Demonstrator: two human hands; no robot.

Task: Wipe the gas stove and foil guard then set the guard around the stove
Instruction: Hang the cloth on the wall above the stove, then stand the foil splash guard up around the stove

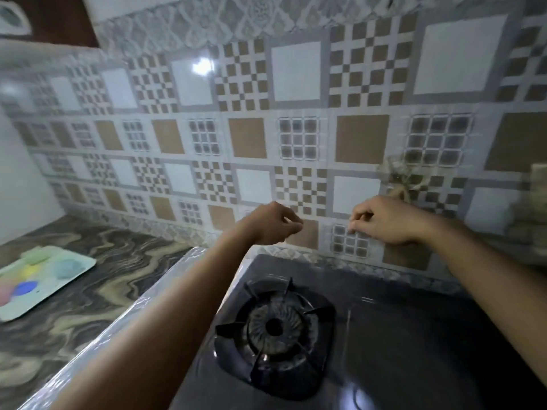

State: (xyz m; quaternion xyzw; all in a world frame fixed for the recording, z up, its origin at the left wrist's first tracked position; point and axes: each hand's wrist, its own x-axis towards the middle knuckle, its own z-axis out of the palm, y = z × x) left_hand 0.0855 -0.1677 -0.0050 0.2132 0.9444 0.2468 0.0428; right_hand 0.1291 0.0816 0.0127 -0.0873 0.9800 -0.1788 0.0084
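Note:
The black glass-top gas stove (399, 335) fills the lower right, with one round burner and its pan support (275, 324) in view. Behind and left of it stands a tall foil guard (245, 137) printed with brown, white and grey squares; its left wing runs along the counter. A shiny foil strip (154, 294) lies along the stove's left edge. My left hand (272, 226) hovers before the back panel, fingers curled together, nothing visible in them. My right hand (384, 221) is beside it, bent fingertips touching the panel. Whether it grips the panel I cannot tell.
A pale tray (80, 263) with coloured round items sits on the marbled counter (97, 294) at the left. A blurred beige bundle (399, 179) and a stacked beige object (532, 208) are at the right by the guard.

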